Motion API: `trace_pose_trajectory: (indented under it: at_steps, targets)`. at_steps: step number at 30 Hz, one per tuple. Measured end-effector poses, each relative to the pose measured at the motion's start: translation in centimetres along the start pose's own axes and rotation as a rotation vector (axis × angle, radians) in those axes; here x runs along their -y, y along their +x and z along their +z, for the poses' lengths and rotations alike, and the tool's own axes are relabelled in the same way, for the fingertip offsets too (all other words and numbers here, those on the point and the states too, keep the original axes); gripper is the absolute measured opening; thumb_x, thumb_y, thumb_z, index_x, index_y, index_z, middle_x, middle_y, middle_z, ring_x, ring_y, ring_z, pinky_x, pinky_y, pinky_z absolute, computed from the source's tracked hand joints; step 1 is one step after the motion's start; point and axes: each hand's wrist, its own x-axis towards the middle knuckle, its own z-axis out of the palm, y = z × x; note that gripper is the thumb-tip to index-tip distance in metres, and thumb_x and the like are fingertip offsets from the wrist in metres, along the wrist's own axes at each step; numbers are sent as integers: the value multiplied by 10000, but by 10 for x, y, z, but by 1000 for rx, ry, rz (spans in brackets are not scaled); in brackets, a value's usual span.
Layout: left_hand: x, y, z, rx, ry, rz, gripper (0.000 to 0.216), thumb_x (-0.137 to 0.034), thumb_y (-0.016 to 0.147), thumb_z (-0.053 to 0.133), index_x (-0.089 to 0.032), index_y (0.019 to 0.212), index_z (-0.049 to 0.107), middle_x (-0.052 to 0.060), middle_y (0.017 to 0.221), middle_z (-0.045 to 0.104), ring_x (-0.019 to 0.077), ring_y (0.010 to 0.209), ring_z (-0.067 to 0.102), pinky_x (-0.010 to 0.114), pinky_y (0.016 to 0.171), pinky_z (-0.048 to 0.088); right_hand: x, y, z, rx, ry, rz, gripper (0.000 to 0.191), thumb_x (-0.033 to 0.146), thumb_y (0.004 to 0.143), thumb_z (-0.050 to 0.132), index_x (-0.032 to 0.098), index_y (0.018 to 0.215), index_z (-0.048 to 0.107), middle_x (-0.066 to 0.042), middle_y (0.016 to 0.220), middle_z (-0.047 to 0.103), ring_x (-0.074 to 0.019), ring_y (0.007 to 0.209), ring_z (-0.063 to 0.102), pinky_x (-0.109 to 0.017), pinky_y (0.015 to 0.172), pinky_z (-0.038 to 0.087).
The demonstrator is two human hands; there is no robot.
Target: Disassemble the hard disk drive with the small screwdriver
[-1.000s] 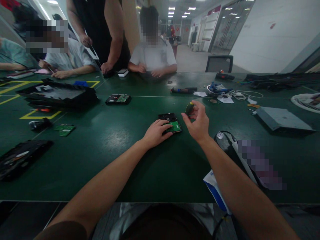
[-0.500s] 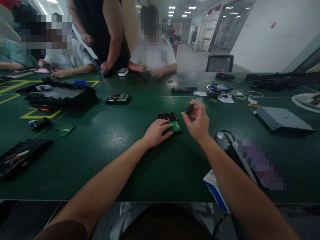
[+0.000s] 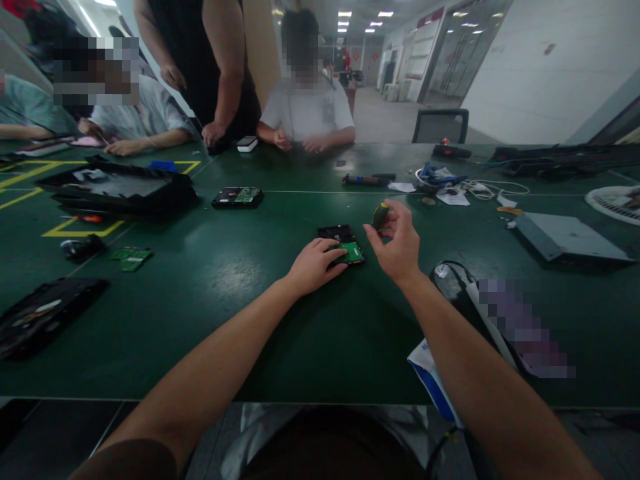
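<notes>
A black hard drive (image 3: 336, 232) with a green circuit board lies flat on the green table in front of me. My left hand (image 3: 316, 263) rests over its left side, fingers across the board and thumb along the near edge, holding it. Part of the drive is hidden under these fingers. Just to the right, my right hand (image 3: 397, 237) pinches the yellow-and-dark-green handle of a screwdriver (image 3: 381, 215). Its thin shaft points down toward the drive's right edge; whether the tip touches is too small to tell.
At left lie a black plastic housing (image 3: 120, 190), a loose green circuit board (image 3: 133, 258) and a dark device (image 3: 50, 310). A second drive (image 3: 237, 197) sits farther back. To the right are a metal box (image 3: 570, 237) and a pouch (image 3: 450, 273). Several people sit or stand opposite.
Both hands stay in nearly the same place, the left on the hard drive and the right on the screwdriver. The whole view has shifted very slightly.
</notes>
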Motion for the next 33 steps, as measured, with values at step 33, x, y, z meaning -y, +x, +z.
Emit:
trace_pose_trajectory:
  at_steps: [33]
  targets:
    - [0,2,0,19,80,60,361,-412,1009,591,-196,1260,736,160,1326,642,312,1268,585,481,1062,515,0,0,1,-27,4,-5,628,339,884,705,307,1449,432,-99,1249,648,-228,914,700,-393,694,672]
